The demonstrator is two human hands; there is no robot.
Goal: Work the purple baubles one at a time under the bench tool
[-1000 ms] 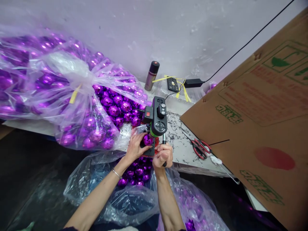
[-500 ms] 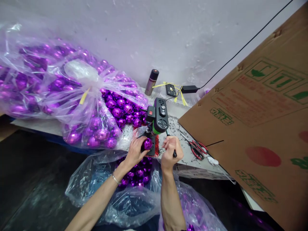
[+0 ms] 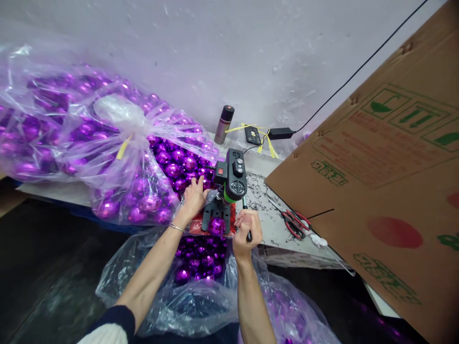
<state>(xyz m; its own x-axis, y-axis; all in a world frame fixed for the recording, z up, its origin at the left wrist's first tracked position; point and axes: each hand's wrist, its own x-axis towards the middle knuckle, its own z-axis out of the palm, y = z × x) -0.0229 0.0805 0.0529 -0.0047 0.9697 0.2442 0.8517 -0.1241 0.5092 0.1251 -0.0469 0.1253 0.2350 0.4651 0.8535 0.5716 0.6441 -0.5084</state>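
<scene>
My right hand (image 3: pixel 247 231) is wrapped around the lever handle (image 3: pixel 249 236) of a small black bench drill press (image 3: pixel 234 174) with a green ring. Near the front of its slotted base plate (image 3: pixel 211 213) is one shiny purple faceted bauble (image 3: pixel 217 226), with no hand on it. To the left, my left hand (image 3: pixel 194 195) reaches with fingers stretched out to the edge of a heap of purple baubles (image 3: pixel 174 169). These spill from the mouth of a large clear plastic bag (image 3: pixel 122 119). Red material (image 3: pixel 195 227) lies under the base plate.
Below the table edge hangs an open clear bag (image 3: pixel 161 296) with more baubles. Red-handled scissors (image 3: pixel 296 223) lie right of the press, beside a big cardboard box (image 3: pixel 376 191). Behind stand a spray can (image 3: pixel 224 125) and a black power adapter (image 3: pixel 282 133) with its cable. Dark shavings litter the tabletop (image 3: pixel 265 203).
My left hand has let go of the bauble at the press and moved left and up to the heap. That bauble now sits lower, at the plate's front. My right hand keeps the lever.
</scene>
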